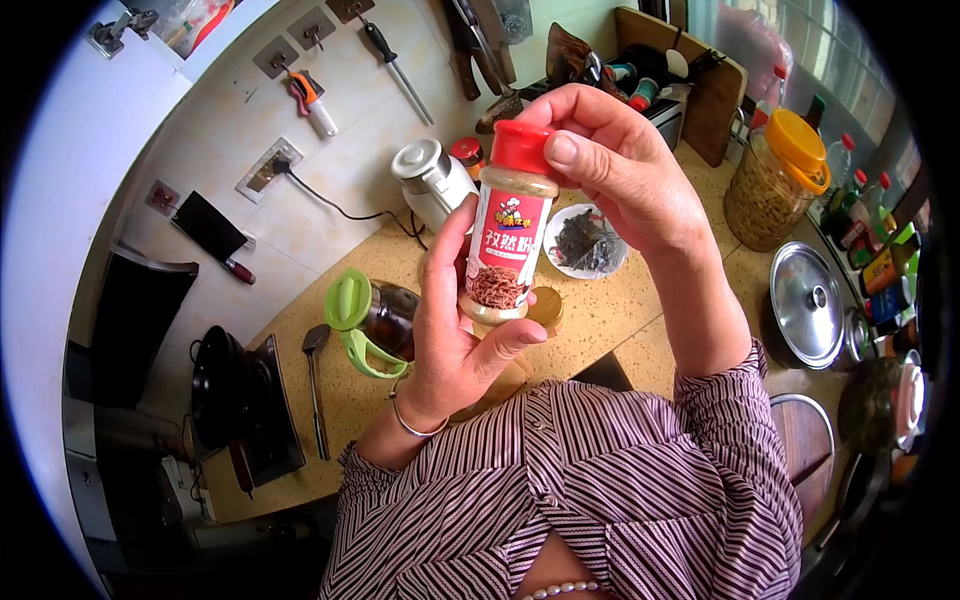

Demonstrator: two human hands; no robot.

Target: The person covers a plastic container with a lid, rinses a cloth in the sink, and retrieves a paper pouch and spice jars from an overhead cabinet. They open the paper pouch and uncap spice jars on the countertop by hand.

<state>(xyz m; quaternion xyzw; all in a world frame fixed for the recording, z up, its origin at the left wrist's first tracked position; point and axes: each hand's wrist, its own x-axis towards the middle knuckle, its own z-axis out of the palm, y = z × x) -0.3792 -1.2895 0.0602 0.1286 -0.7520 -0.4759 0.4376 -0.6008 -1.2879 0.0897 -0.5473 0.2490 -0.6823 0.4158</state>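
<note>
A spice jar [508, 235] with a red cap and a red-and-white label is held up in front of my chest, slightly tilted. Pale brown powder shows through its clear wall. My left hand [450, 330] wraps the jar's lower body, thumb along the bottom. The fingers of my right hand [610, 150] pinch the red cap [522, 146] from the side; the cap is on the jar. Behind the jar, a plate [612, 268] of dark dried leaves stands on the counter. A pitcher [385, 318] with a green lid and handle is left of my left hand.
A white electric kettle [432, 180] stands near the wall. At left are a black wok [222, 385] and a spatula [317, 385]. To the right stand a large yellow-lidded jar [768, 190], a lidded metal pot [806, 310] and several bottles. A cleaver [210, 228] hangs on the wall.
</note>
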